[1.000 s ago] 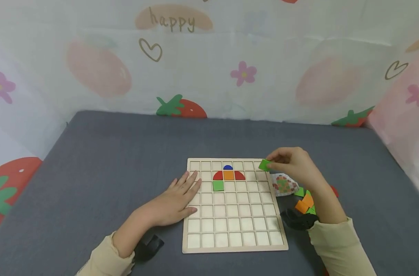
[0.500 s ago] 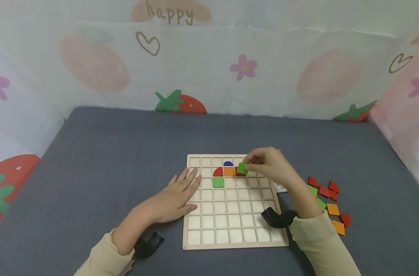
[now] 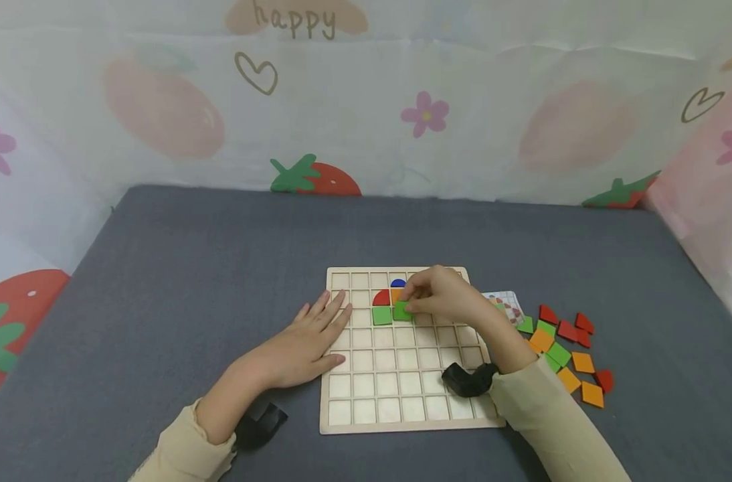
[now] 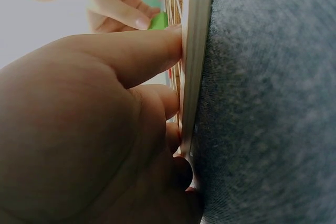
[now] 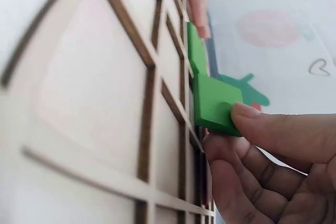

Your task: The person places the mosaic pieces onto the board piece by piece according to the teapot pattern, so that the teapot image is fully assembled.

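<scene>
My right hand (image 3: 447,294) pinches a green square tile (image 5: 215,100) between thumb and fingers. In the right wrist view the tile is tilted, one edge right at the grid of the wooden board (image 3: 402,427). It sits just right of another green tile (image 3: 381,315) lying in a cell. Above them are a red quarter-round tile (image 3: 381,298), an orange tile (image 3: 396,295) partly covered by my fingers, and a blue half-round tile (image 3: 398,283). The red tile on the right is hidden behind my hand. My left hand (image 3: 300,351) rests with spread fingers on the board's left edge.
A printed pattern card (image 3: 509,302) lies right of the board, partly behind my right wrist. Beyond it are several loose tiles: red (image 3: 548,314), green (image 3: 560,354) and orange (image 3: 592,395). Black wrist mounts (image 3: 260,426) hang below both wrists. A patterned cloth (image 3: 426,67) stands behind the grey table.
My right hand has carried the green tile leftward from the board's upper right corner, then down beside the other green tile. My left hand has stayed on the board's edge.
</scene>
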Motion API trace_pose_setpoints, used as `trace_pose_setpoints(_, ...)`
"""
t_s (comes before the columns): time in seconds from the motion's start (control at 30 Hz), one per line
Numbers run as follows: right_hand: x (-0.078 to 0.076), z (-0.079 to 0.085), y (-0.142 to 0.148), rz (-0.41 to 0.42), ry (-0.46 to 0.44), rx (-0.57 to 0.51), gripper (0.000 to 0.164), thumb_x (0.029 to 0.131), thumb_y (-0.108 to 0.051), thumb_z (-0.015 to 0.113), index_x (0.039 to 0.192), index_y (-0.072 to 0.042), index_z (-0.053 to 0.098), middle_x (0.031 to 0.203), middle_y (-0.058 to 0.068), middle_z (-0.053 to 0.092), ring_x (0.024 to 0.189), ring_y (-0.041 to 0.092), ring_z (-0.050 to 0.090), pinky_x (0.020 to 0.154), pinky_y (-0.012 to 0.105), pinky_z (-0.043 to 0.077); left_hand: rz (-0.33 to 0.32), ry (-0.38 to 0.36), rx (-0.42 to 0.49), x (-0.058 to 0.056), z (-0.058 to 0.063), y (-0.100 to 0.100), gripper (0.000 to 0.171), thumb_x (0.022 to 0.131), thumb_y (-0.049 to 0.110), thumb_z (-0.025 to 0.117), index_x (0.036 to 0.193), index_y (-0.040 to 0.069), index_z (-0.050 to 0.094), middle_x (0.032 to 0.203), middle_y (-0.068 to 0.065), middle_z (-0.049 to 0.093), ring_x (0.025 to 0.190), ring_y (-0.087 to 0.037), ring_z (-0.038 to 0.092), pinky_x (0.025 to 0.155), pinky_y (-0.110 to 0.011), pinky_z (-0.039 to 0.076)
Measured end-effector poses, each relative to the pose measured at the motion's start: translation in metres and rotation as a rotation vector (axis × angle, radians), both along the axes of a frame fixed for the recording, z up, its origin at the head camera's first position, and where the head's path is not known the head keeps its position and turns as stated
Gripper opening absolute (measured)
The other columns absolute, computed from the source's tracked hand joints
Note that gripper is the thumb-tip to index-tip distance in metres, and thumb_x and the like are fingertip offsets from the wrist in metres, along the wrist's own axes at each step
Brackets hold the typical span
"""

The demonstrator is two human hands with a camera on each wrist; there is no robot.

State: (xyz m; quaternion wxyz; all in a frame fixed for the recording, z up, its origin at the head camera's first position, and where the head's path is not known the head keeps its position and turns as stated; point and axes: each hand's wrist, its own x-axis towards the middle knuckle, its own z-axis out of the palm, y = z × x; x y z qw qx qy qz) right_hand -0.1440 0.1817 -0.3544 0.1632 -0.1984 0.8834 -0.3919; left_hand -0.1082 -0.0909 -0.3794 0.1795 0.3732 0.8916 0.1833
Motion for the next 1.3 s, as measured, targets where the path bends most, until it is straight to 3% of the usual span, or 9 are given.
trace_pose_setpoints(0.33,0.000,-0.001,-0.004,0.040,0.016,0.055,0.008,0.086,-0.003,0.067,0.092,-0.005,0.072,0.085,0.000,0.068,0.078,0.012,0.061,0.072,0.030,0.049,-0.001,-0.006,-0.007,-0.002,-0.004,0.003,0.070,0.099,0.033,0.048,0.151,0.004,0.011,0.157,-0.013,-0.005,0.142,-0.031,-0.010,0.112,-0.054,0.005)
trace_pose_setpoints(0.7,0.002,-0.002,-0.005,-0.022,0.060,0.110,0.005,0.082,-0.003,0.072,0.086,-0.004,0.075,0.084,0.002,0.070,0.076,0.014,0.064,0.071,0.031,0.051,-0.005,0.003,-0.006,-0.002,-0.004,0.003,0.070,0.099,0.033,0.048,0.151,0.003,0.012,0.157,-0.014,-0.003,0.142,-0.031,-0.009,0.112,-0.054,0.005)
trace_pose_setpoints(0.9,0.003,0.002,-0.003,-0.053,0.036,0.115,0.005,0.080,-0.005,0.074,0.085,-0.006,0.073,0.080,0.000,0.069,0.073,0.012,0.062,0.070,0.029,0.050,-0.006,0.003,-0.004,-0.001,-0.002,0.004,0.069,0.099,0.032,0.048,0.151,0.003,0.013,0.157,-0.015,-0.002,0.142,-0.032,-0.008,0.112,-0.054,0.006)
trace_pose_setpoints(1.13,0.008,0.015,0.026,-0.118,0.031,0.108,0.012,0.083,-0.007,0.071,0.095,-0.002,0.072,0.084,0.002,0.069,0.075,0.016,0.063,0.068,0.032,0.051,0.007,0.009,0.025,-0.001,-0.003,0.003,0.065,0.099,0.026,0.048,0.151,0.002,0.016,0.157,-0.015,0.003,0.143,-0.034,-0.003,0.111,-0.056,0.009)
trace_pose_setpoints(1.3,0.017,0.024,0.066,-0.225,0.011,0.092,0.017,0.087,-0.010,0.069,0.100,0.000,0.070,0.088,0.006,0.068,0.079,0.023,0.063,0.067,0.034,0.049,0.032,0.024,0.016,-0.003,-0.002,0.004,0.064,0.099,0.024,0.049,0.151,0.002,0.016,0.157,-0.014,0.005,0.143,-0.034,-0.001,0.110,-0.056,0.012)
